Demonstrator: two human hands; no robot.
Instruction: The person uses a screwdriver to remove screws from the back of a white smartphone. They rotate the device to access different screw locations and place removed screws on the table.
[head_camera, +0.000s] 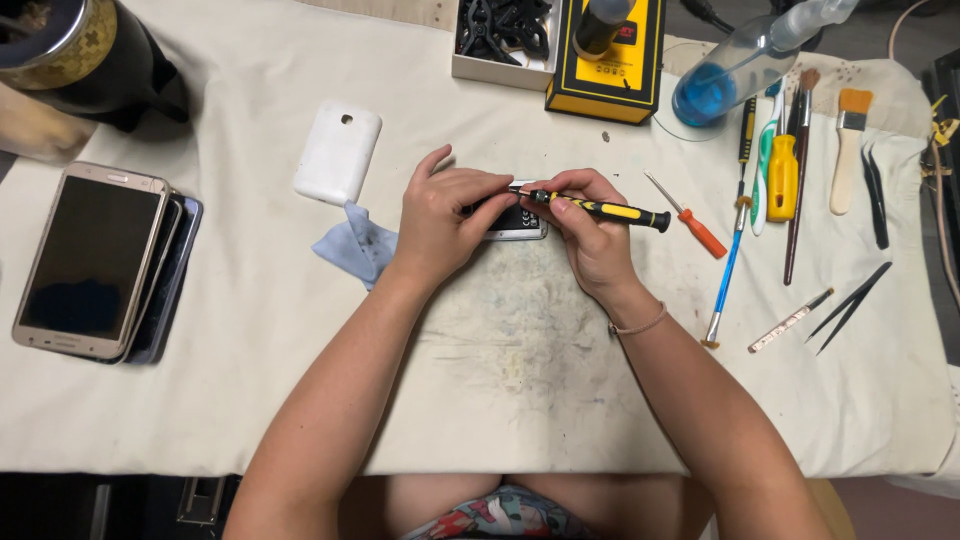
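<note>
On the cloth-covered worktop (250, 330), the left hand (440, 222) pinned the phone (515, 222) while right-hand fingers (560, 205) pinched a screwdriver (600, 210) lying left-right, tip over the phone's far edge.

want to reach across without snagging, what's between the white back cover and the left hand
In the head view, a crumpled blue cloth lies between the white back cover and the left hand, on the cream table cover.

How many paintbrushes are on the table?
2, both at the right: a wide flat brush with an orange tip, and a thin dark-handled brush left of it. More may hide among the tools.
</note>
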